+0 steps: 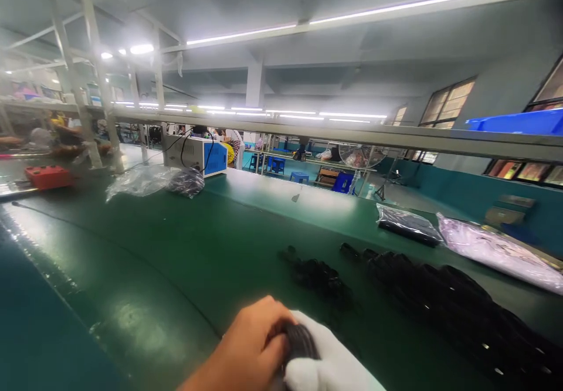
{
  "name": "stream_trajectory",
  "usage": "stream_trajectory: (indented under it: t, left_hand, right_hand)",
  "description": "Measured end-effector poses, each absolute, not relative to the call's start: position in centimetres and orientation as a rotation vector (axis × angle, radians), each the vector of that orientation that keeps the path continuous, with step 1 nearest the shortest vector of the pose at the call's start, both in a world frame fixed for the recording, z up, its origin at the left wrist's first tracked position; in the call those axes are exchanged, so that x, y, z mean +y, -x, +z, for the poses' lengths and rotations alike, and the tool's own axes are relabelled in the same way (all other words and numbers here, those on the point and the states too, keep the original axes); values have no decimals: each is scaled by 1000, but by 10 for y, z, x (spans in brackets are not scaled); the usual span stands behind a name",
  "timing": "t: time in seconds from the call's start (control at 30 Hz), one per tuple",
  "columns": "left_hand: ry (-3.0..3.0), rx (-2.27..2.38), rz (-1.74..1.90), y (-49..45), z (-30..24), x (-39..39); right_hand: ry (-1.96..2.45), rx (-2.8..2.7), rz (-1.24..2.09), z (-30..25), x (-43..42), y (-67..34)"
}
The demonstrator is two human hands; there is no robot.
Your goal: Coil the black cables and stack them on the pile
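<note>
At the bottom centre, a coiled black cable (300, 341) is held between both hands. My left hand (253, 347), bare, has its fingers wrapped round the coil. On the other side my right hand (325, 359), in a white glove, presses its thumb and fingers against the same coil. A loose length of thin cable (149, 265) runs from the hands leftward over the green table (211, 233). Just beyond the hands lies a small tangled bunch of black cables (321, 279). To the right, several black cable bundles (440, 297) lie in a long heap.
Clear plastic bags (153, 181) lie beside a blue and grey machine (200, 155) at the back left. A red box (48, 177) is farther left. Bagged packages (409, 224) lie back right. A shelf rail (308, 128) crosses above, carrying a blue bin (519, 122). People are in the background.
</note>
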State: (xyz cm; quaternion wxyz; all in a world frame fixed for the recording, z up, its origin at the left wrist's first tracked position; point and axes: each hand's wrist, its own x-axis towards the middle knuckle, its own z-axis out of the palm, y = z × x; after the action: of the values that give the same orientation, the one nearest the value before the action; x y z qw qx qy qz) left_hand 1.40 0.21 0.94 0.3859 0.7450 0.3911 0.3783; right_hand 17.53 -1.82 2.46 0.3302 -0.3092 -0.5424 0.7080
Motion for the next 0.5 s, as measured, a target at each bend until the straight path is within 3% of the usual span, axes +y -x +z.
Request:
stream_trajectory:
  t: [0.17,0.5]
  left_hand:
    - [-1591,1034,930,-16,8,8]
    - [-1500,1213,882,-25,7,6]
  right_hand:
    - [773,-1119,2008,19,-15,-173]
    - [829,-1280,1837,12,-13,-167]
